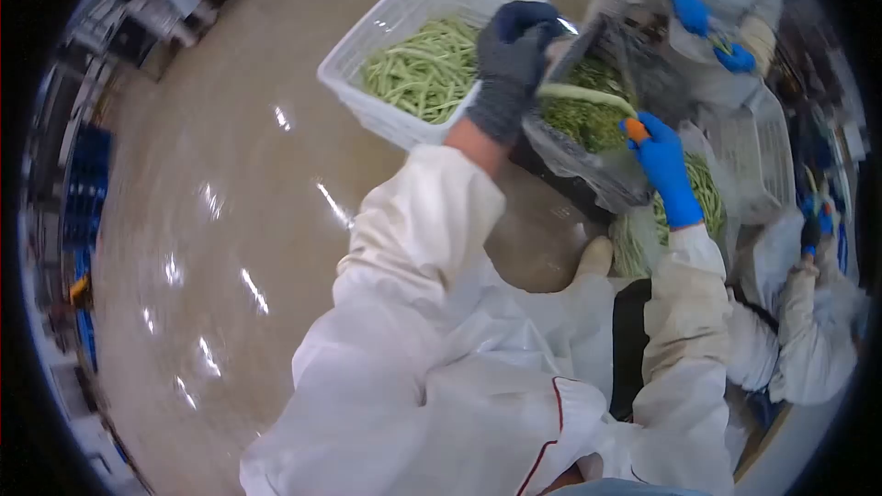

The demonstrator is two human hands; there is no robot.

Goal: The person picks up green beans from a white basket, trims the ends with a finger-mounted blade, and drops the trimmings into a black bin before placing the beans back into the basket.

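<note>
My left hand (510, 69), in a dark grey glove, is closed at the near end of a long green bean (588, 95). The bean stretches right towards my right hand (666, 165), in a blue glove. That hand grips a small tool with an orange handle (636, 129) right at the bean's far end; its blade is hidden. Below the bean, a container lined with a dark plastic bag (611, 174) holds green trimmings (583, 121). Behind my left hand is a white crate (354, 101) of green beans (423, 71).
A clear bag of beans (706, 188) is beside my right forearm. At the upper right a person in blue gloves (687, 9) handles beans near another white crate (767, 152). A further co-worker (813, 340) is at the right edge. The floor (230, 220) looks wet.
</note>
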